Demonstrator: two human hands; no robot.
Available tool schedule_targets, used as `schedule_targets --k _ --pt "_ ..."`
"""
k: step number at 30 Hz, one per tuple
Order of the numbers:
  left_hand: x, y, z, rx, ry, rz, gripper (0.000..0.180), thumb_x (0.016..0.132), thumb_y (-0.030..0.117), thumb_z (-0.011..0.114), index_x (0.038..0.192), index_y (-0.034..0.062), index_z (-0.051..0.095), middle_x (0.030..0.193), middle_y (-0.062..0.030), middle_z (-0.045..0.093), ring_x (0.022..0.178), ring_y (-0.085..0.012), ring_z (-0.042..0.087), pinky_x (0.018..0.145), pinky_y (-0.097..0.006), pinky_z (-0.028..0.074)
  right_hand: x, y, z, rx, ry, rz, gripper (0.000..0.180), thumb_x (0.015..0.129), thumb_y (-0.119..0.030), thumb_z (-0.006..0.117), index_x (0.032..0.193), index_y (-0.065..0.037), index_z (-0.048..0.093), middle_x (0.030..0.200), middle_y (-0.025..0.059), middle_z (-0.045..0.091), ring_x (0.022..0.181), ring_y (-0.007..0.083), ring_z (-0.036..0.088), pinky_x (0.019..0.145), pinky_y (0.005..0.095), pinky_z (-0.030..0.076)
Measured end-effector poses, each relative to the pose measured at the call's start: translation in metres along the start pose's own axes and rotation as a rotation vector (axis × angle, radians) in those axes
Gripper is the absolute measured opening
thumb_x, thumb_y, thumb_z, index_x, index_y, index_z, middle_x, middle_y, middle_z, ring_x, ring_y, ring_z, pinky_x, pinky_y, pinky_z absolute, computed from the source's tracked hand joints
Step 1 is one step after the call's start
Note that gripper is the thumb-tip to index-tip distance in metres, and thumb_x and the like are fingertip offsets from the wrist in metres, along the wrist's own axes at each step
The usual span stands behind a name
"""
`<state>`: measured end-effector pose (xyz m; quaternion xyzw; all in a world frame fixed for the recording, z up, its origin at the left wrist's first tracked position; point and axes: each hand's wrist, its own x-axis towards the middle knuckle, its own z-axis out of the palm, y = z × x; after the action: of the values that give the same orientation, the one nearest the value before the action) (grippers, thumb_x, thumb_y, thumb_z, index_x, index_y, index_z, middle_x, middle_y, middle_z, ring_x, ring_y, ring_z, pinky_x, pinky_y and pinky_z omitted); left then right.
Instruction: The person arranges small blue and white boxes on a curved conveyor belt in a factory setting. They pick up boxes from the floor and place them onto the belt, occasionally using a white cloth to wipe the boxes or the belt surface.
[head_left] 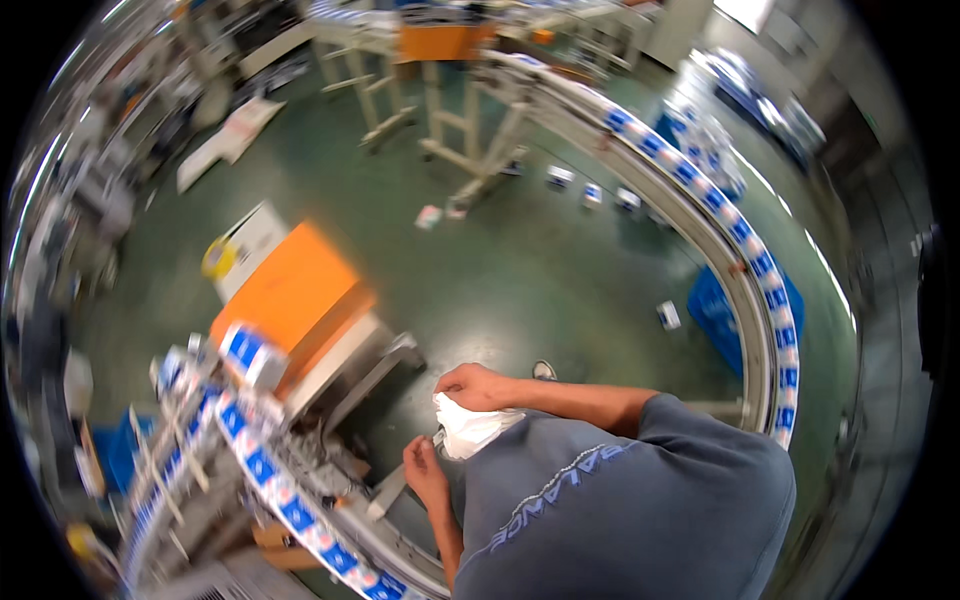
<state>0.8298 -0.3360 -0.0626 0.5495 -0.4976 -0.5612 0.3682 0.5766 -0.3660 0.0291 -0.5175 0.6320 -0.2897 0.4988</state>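
Observation:
My right hand [472, 387] is closed on a crumpled white sheet or bag [475, 428], held in front of my grey shirt. Whether it is paper, cloth or thin plastic cannot be made out. Just below and to the left, my left hand [424, 466] has its fingers curled together beside the lower left edge of the white piece. What those fingers hold, if anything, is too small to tell.
A conveyor [735, 235] carrying blue-and-white packs curves round on the right. Another line of packs [262, 465] runs at lower left, near an orange-topped stand [295, 285]. Several loose packs [560, 176] lie on the green floor, and a blue bin [715, 310] sits by the conveyor.

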Motion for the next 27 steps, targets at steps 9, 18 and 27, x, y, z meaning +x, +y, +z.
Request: schedule_targets --k 9,18,27 --pt "0.077 0.038 0.239 0.558 -0.464 0.104 0.026 0.103 0.019 0.069 0.115 -0.0041 0.069 0.101 -0.0137 0.075 0.092 -0.0197 0.071 0.087 -0.035 0.056 -0.154 0.195 -0.243 0.072 0.568 0.357 0.032 0.097 -0.025 0.062 0.119 -0.008 0.076 0.111 0.0148 0.079 0.104 0.0323 0.074 0.093 0.0403 0.058" --pt "0.168 0.174 0.605 0.747 -0.986 0.946 0.051 0.094 0.028 0.078 0.133 0.0002 0.06 0.129 -0.0237 0.064 0.121 -0.0424 0.06 0.102 -0.049 0.049 -0.379 0.313 -0.58 -0.617 1.078 0.933 0.068 0.087 -0.036 0.078 0.147 -0.016 0.053 0.141 0.0182 0.057 0.114 0.0426 0.068 0.094 0.0528 0.058" --pt "0.196 0.222 1.026 0.744 -1.189 1.834 0.09 0.079 0.048 0.085 0.147 0.001 0.05 0.144 -0.0218 0.057 0.133 -0.0406 0.054 0.111 -0.05 0.044 -0.395 0.407 -0.687 -0.675 0.702 1.229 0.084 0.074 -0.027 0.08 0.148 -0.005 0.045 0.13 0.0285 0.063 0.111 0.0459 0.071 0.092 0.0552 0.058"
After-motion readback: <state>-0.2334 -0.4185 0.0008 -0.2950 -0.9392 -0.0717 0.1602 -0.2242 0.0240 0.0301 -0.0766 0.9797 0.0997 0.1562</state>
